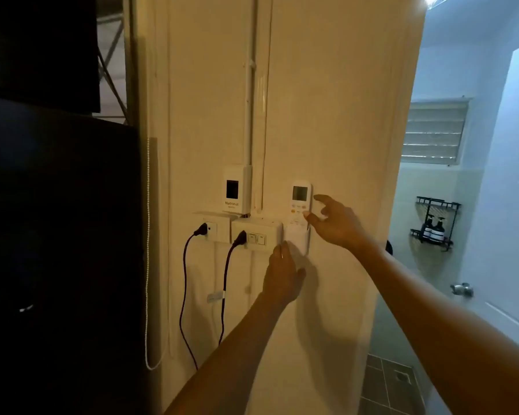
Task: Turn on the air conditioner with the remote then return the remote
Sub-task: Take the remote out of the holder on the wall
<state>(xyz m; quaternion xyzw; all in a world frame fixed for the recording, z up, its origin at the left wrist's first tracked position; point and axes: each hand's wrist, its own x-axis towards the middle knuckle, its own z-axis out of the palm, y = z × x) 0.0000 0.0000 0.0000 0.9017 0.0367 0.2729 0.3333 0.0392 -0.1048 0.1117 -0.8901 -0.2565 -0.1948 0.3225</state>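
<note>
A white air conditioner remote point(299, 205) with a grey screen stands upright in a white wall holder point(297, 241) on the cream wall. My right hand point(336, 223) is at the remote's right edge, thumb and forefinger spread and touching its side without closing on it. My left hand point(282, 274) rests against the wall just below and left of the holder, fingers together, fingertips touching the holder's lower left corner. The air conditioner itself is out of view.
Left of the remote are a white breaker box point(235, 191), a switch plate point(256, 236) and an outlet point(215, 229), each with a dark plug and cord hanging down. A dark panel point(57, 235) fills the left. A bathroom doorway with an open door point(504, 205) is at right.
</note>
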